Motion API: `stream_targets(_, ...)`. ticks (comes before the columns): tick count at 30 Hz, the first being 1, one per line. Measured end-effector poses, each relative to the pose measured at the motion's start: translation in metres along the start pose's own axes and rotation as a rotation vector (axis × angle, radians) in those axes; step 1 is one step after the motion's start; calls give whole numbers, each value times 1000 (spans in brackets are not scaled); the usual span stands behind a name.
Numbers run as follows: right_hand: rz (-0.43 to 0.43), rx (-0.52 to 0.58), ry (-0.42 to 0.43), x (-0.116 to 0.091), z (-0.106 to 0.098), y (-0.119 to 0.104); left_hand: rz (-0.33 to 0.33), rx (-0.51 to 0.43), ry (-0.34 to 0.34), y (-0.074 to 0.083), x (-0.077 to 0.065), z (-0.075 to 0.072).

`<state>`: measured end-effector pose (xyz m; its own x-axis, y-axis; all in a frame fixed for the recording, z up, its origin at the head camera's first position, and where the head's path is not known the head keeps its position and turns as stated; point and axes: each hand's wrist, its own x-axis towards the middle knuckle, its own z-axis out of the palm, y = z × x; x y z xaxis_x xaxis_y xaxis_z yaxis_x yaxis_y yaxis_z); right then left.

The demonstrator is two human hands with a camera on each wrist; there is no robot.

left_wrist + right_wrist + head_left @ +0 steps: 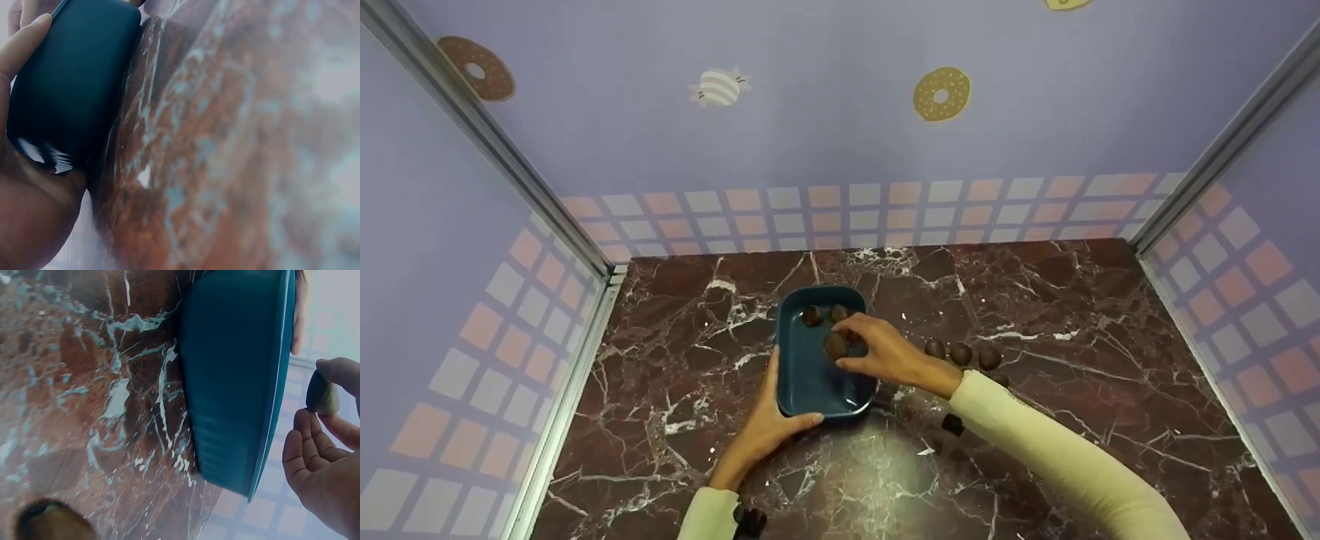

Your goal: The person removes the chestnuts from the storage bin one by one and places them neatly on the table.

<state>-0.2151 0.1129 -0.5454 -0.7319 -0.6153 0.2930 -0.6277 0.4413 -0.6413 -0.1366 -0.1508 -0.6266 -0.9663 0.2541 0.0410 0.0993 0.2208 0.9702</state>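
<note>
Left hand (772, 424): the lower left corner of the teal rectangular container (802, 375) is gripped, with the fingers laid along the left wall and the thumb over the near rim. Right hand (889, 356): a brown egg-shaped object (835, 346) is pinched between the thumb and fingertips.

The container is positioned upright at the centre of the head frame, on a dark red marble-patterned tabletop (645, 480). The pinched object is held over the interior of the container; in the right wrist frame, it is seen at the right edge, apart from the rim. Two similar brown pieces (811, 316) are contained at the upper end of the interior, the right one partly covered by the right hand.

Three more brown pieces (960, 354) are arranged in a row on the tabletop, right of centre, next to the right wrist. A further one (1000, 381) is partly hidden by the right sleeve (1035, 442). A blurred brown piece is also shown at the lower left of the right wrist frame.

Both forearms are covered by pale yellow sleeves, and a small black device (952, 424) is mounted at the right wrist. The tabletop is bounded at the top of the head frame by a lilac back wall (840, 142), on which doughnut motifs (942, 94) and pink and white squares are printed.
</note>
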Motion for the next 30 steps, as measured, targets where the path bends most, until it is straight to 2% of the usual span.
stream_targets(4,-4,37,41,-10,-8,4,0,17,-2,1,-1,0)
stream_targets(12,-2,11,111,-27,-28,9,5,-19,15,0,-2,1)
stream_targets(19,65,10,162,-40,-42,15,3,5,33,3,-3,3)
stream_targets(27,144,32,222,-59,-59,30,20,-21,17,33,-9,1)
stream_targets(30,184,37,240,-68,-64,38,19,-30,10,37,-9,-1)
